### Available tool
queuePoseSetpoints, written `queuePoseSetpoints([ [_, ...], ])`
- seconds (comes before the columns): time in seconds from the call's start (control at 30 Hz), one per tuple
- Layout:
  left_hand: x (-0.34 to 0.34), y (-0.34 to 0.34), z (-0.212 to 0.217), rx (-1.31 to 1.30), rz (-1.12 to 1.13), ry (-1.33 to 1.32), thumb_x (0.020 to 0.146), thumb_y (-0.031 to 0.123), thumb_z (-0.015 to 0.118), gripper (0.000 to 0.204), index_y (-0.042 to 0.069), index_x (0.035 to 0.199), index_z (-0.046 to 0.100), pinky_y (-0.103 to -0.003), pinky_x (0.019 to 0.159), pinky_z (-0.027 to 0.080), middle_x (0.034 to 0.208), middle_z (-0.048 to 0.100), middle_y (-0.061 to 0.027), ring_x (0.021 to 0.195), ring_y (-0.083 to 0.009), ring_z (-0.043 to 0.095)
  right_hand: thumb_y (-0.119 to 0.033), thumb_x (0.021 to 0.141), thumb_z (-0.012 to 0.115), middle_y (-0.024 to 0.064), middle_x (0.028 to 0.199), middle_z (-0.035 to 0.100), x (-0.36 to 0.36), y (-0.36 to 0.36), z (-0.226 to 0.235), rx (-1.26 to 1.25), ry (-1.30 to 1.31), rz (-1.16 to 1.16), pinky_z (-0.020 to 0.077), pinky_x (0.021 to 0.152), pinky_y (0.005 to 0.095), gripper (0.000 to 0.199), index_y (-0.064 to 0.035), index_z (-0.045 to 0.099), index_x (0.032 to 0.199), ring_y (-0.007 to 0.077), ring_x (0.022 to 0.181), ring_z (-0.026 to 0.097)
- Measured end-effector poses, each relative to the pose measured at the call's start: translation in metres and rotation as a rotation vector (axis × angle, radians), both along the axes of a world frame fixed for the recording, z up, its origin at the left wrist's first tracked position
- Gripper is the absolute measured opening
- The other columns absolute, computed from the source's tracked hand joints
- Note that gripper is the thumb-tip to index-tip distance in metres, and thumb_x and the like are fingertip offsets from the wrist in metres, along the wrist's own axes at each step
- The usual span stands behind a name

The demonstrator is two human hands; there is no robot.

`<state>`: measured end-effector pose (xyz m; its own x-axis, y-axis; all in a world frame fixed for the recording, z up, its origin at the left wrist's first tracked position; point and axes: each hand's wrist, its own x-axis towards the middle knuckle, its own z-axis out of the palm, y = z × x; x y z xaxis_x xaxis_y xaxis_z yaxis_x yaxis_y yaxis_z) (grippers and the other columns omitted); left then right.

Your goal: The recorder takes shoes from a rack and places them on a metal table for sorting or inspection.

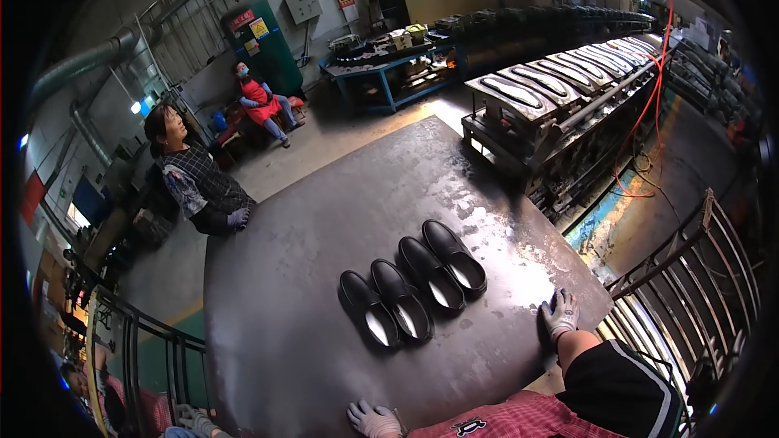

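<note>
Head view showed my left hand (pixel 374 419) in its pale glove resting flat on the near edge of the dark metal table (pixel 284 308), fingers spread, holding nothing. My right hand (pixel 560 314), gloved too, lay open on the table's right edge, fingers loosely apart and empty. Just beyond my fingers, between both hands and further in, four black shoes (pixel 412 282) stood side by side in a slanting row. Past them, a person (pixel 199 178) leaned at the table's far left edge.

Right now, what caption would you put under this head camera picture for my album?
Two gloved hands, left and right, rest flat on a dark metal table beside four black shoes in a row.
</note>
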<state>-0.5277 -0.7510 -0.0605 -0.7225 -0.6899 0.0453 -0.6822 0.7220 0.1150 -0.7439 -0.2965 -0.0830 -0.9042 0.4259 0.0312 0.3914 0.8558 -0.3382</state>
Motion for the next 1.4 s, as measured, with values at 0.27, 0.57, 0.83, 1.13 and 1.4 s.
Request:
queuePoseSetpoints([
  [0.27, 0.013, 0.004, -0.004, 0.019, 0.029, 0.019, 0.088, 0.029, 0.051, 0.048, 0.009, 0.132, 0.052, -0.053, 0.108, 0.031, 0.144, 0.042, -0.0197, 0.135, -0.0393, 0.034, -0.049, 0.079, 0.066, 0.0133, 0.145, 0.044, 0.013, 0.003, -0.01, -0.03, -0.007, -0.02, 0.0283, 0.111, 0.0517, 0.069, -0.0108, 0.051, 0.135, 0.0372, 0.136, 0.035],
  [0.57, 0.009, 0.008, 0.015, 0.043, 0.002, 0.015, 0.09, 0.029, 0.048, 0.048, 0.008, 0.132, 0.052, -0.054, 0.108, 0.031, 0.145, 0.041, -0.0214, 0.135, -0.0394, 0.034, -0.046, 0.084, 0.063, 0.0115, 0.149, 0.04, 0.013, 0.009, -0.007, 0.027, 0.028, 0.008, 0.0277, 0.111, 0.0537, 0.066, -0.01, 0.048, 0.137, 0.039, 0.137, 0.033],
  [0.83, 0.007, 0.001, 0.0, 0.043, 0.014, -0.01, 0.089, 0.031, 0.049, 0.05, 0.007, 0.133, 0.051, -0.054, 0.108, 0.031, 0.145, 0.04, -0.0206, 0.136, -0.0399, 0.033, -0.046, 0.083, 0.063, 0.012, 0.148, 0.041, 0.007, -0.003, 0.003, -0.005, -0.054, -0.005, 0.0275, 0.112, 0.0509, 0.066, -0.0106, 0.049, 0.137, 0.0387, 0.137, 0.033],
  [1.13, 0.007, 0.004, 0.005, 0.05, 0.028, -0.036, 0.09, 0.03, 0.047, 0.05, 0.006, 0.133, 0.051, -0.052, 0.11, 0.029, 0.146, 0.04, -0.0212, 0.136, -0.04, 0.032, -0.047, 0.084, 0.063, 0.0129, 0.147, 0.042, 0.009, -0.001, 0.004, -0.004, -0.032, -0.004, 0.0276, 0.112, 0.0512, 0.066, -0.0098, 0.049, 0.137, 0.0393, 0.136, 0.034],
  [1.4, 0.005, 0.005, 0.006, 0.037, 0.029, -0.016, 0.09, 0.03, 0.047, 0.05, 0.005, 0.132, 0.052, -0.052, 0.111, 0.029, 0.144, 0.042, -0.0216, 0.135, -0.0403, 0.034, -0.048, 0.082, 0.064, 0.0128, 0.146, 0.043, 0.007, 0.002, -0.006, 0.007, -0.004, -0.006, 0.0277, 0.111, 0.0509, 0.066, -0.0087, 0.051, 0.133, 0.0372, 0.135, 0.035],
])
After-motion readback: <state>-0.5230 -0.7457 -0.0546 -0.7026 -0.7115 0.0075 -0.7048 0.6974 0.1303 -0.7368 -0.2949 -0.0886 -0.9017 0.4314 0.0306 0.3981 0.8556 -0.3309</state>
